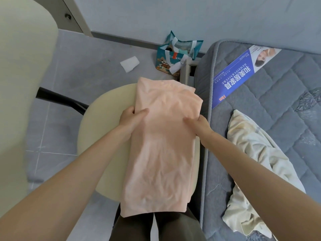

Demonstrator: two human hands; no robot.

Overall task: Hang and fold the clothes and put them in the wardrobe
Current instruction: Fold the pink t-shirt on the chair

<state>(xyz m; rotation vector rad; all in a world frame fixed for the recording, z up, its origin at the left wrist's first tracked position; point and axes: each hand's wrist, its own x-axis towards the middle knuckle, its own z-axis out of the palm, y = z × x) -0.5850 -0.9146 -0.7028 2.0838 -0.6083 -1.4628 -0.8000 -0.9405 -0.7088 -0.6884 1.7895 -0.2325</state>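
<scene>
Two hands are holding a folded pink garment (163,145) by its side edges. The left hand (132,117) is pinching the left edge, thumb lying on top, fingers tucked under the cloth and hidden. The right hand (199,123) is pinching the right edge the same way, thumb on top, fingers out of sight beneath. The garment is lying as a long narrow strip, its far part resting over a cream chair seat (102,129), its near end hanging over the person's dark trousers (156,228). The seat is sitting just left of a grey quilted mattress (281,108). A crumpled cream cloth (251,162) is lying on the mattress, right of the right forearm. A blue label (241,73) is running diagonally across the far part of the mattress. On the grey floor (69,79), far of the chair, a teal gift bag (178,53) is standing near the wall, with a white scrap of paper (129,64) lying to its left. A big cream chair back (22,84) is filling the left side.
</scene>
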